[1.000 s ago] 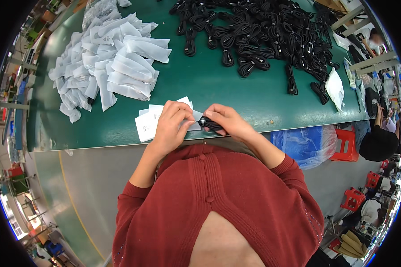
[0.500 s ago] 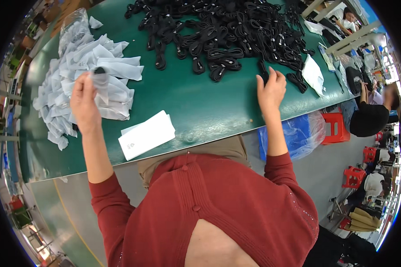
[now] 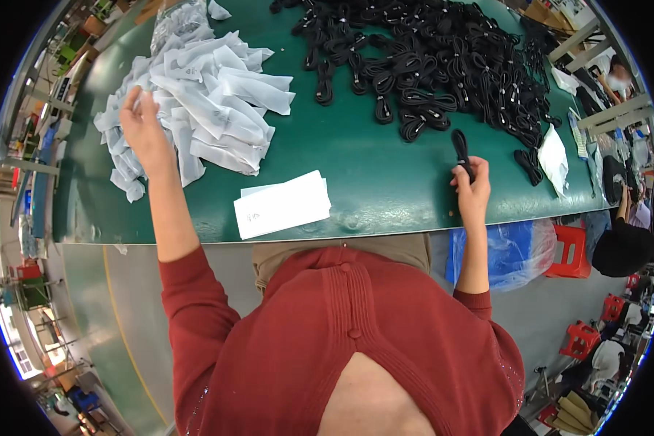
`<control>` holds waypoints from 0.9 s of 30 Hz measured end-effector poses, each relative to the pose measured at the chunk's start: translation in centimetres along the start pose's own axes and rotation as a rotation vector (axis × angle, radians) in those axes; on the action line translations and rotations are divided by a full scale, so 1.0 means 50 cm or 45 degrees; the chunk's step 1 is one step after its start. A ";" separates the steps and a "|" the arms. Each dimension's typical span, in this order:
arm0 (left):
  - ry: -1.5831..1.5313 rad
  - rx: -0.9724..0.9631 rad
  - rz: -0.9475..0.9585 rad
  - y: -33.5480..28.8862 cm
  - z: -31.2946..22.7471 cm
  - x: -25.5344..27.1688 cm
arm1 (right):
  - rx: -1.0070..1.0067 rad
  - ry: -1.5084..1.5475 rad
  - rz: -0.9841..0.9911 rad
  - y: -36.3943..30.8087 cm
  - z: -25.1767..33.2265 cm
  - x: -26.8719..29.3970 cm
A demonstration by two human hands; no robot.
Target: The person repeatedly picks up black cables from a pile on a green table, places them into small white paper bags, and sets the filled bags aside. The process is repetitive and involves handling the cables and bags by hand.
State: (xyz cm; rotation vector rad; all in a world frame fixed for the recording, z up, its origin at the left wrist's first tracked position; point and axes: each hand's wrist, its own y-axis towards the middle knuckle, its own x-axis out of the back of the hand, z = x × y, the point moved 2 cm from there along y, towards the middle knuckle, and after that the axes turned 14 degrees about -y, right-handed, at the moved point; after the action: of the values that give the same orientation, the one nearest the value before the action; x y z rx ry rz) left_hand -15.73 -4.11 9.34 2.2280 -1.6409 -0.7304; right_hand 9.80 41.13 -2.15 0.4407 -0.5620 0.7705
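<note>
My right hand grips a coiled black cable by its lower end, above the green table near its front edge. Over the left side of a heap of pale, frosted packets is my left hand, fingers apart and nothing visible in them. Across the far side spreads a large pile of bundled black cables. Between my hands, by the front edge, lies a small stack of white printed paper slips.
A white bag lies on the table at the right. Under the edge there stand a blue container covered in clear plastic and a red stool. Co-workers sit beyond on the right.
The packet with a dark end has left my left hand, which is now open over the heap. My right hand has drawn a cable bundle from the pile toward me. The view has shifted.
</note>
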 end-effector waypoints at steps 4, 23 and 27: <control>0.057 0.383 0.636 -0.205 0.014 -0.026 | 0.247 0.034 0.208 -0.066 0.068 -0.059; 0.256 0.479 0.965 -0.428 0.030 -0.058 | 1.014 -0.289 0.345 -0.152 0.210 -0.149; 0.134 0.581 0.879 -0.428 0.028 -0.058 | 1.135 -0.306 0.442 -0.148 0.214 -0.142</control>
State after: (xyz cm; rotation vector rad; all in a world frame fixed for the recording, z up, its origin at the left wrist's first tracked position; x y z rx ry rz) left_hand 0.07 5.52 -1.91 1.6798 -2.4860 -0.0572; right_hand 7.86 26.64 0.44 1.2934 -0.4996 1.3062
